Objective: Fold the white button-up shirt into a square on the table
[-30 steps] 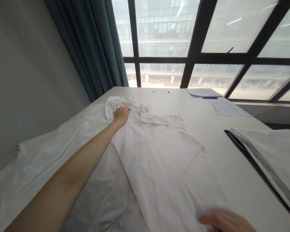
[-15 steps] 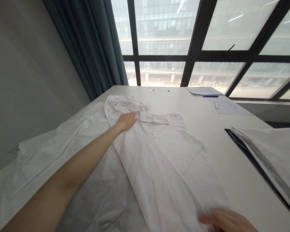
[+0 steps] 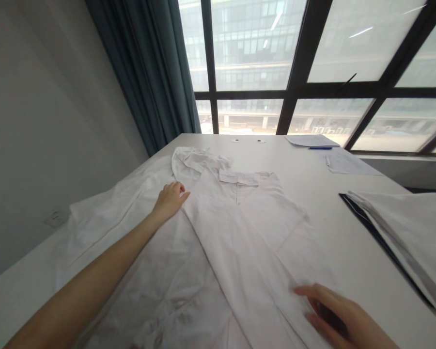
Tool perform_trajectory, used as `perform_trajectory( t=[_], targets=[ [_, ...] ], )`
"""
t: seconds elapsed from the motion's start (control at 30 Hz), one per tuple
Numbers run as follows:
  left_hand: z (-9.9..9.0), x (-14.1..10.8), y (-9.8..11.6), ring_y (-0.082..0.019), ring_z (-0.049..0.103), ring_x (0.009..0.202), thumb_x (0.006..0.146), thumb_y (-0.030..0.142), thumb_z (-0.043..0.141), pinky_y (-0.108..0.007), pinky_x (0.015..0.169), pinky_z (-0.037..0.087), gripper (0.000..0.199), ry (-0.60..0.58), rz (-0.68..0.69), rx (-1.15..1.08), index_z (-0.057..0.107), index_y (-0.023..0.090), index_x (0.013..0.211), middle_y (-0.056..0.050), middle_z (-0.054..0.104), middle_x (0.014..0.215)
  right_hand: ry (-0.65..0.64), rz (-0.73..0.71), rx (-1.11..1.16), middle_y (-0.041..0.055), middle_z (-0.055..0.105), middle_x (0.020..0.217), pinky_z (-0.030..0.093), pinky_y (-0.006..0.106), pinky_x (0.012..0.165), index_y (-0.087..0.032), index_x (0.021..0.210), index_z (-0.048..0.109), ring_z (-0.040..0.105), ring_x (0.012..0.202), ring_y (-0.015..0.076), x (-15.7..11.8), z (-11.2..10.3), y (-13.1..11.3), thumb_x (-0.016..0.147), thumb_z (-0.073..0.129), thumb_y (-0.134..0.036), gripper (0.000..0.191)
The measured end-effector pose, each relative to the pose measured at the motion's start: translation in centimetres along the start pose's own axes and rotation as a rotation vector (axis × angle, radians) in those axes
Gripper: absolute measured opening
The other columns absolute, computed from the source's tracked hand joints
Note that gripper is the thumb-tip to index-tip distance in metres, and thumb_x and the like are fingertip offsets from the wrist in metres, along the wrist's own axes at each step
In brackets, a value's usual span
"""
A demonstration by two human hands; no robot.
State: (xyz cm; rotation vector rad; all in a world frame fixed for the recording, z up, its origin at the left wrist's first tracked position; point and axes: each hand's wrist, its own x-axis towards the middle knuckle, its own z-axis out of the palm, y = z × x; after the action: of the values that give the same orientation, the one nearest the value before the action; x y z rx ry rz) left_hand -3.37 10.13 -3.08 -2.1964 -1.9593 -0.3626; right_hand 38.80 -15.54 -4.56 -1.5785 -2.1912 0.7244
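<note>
A long white garment (image 3: 236,242), which looks like a lab coat, lies spread on the table with a side panel folded inward. Its collar band (image 3: 240,178) is at the far end. My left hand (image 3: 170,201) rests on the cloth by the left folded edge, fingers loosely curled and thumb apart from them. Low on the right, my right hand (image 3: 336,310) hovers over or just touches the garment's right side. Its index finger and thumb are apart, with no cloth visibly between them; the other fingers are partly hidden and blurred.
The white table (image 3: 312,194) runs back to a window (image 3: 254,111). On the right lies folded white cloth (image 3: 414,228) with a dark edge. Papers (image 3: 352,161) and a blue pen (image 3: 320,148) are at the far right. A dark curtain (image 3: 160,72) hangs behind left.
My left hand has moved back and left from near the collar to the folded edge. My right hand has come slightly up and further into view. The view has shifted a little.
</note>
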Motion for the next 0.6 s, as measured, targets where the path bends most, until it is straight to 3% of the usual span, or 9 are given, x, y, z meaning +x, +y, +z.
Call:
perform_trajectory(
  t=[0.13, 0.27, 0.37, 0.47, 0.6],
  targets=[
    [-0.5, 0.2, -0.4, -0.023, 0.061, 0.086, 0.093, 0.03, 0.051, -0.033, 0.076, 0.048, 0.013, -0.004, -0.01, -0.026, 0.057, 0.019, 0.089, -0.007, 0.064, 0.09, -0.06, 0.113, 0.044, 0.004, 0.073, 0.088, 0.053, 0.025, 0.074, -0.024, 0.116, 0.068, 0.068, 0.078, 0.0163, 0.2, 0.0, -0.5, 0.097, 0.042, -0.041, 0.036],
    [-1.5, -0.6, 1.3, -0.029, 0.058, 0.101, 0.092, 0.024, 0.051, -0.041, 0.086, 0.048, 0.015, 0.059, 0.016, -0.016, 0.061, 0.015, 0.099, -0.014, 0.06, 0.106, -0.068, 0.133, 0.051, 0.0027, 0.069, 0.08, 0.05, 0.026, 0.071, -0.023, 0.115, 0.067, 0.065, 0.072, 0.0161, 0.3, -0.2, -0.7, 0.096, 0.043, -0.042, 0.036],
    [-1.5, -2.8, 3.8, -0.027, 0.056, 0.113, 0.092, 0.023, 0.052, -0.04, 0.098, 0.045, 0.02, 0.07, 0.172, -0.055, 0.062, 0.017, 0.109, -0.013, 0.057, 0.12, -0.074, 0.12, 0.02, 0.001, 0.067, 0.075, 0.048, 0.025, 0.066, -0.024, 0.114, 0.068, 0.062, 0.067, 0.0151, 0.3, -0.4, -1.1, 0.092, 0.05, -0.04, 0.032],
    [-0.5, -5.7, 6.1, -0.026, 0.051, 0.126, 0.096, 0.03, 0.052, -0.044, 0.111, 0.035, 0.027, -0.005, 0.482, -0.111, 0.061, 0.02, 0.119, -0.013, 0.053, 0.137, -0.06, 0.104, 0.004, -0.0005, 0.066, 0.072, 0.047, 0.024, 0.062, -0.024, 0.11, 0.068, 0.06, 0.063, 0.014, 0.3, -0.6, -1.6, 0.091, 0.052, -0.036, 0.028],
    [0.7, -8.2, 7.0, -0.027, 0.039, 0.141, 0.1, 0.038, 0.044, -0.052, 0.114, 0.029, 0.043, -0.155, 0.469, -0.072, 0.047, 0.028, 0.142, -0.012, 0.041, 0.154, -0.031, 0.09, -0.03, -0.0021, 0.065, 0.07, 0.046, 0.024, 0.061, -0.025, 0.106, 0.067, 0.06, 0.061, 0.0135, 0.2, -0.8, -1.9, 0.093, 0.051, -0.035, 0.023]
  ],
)
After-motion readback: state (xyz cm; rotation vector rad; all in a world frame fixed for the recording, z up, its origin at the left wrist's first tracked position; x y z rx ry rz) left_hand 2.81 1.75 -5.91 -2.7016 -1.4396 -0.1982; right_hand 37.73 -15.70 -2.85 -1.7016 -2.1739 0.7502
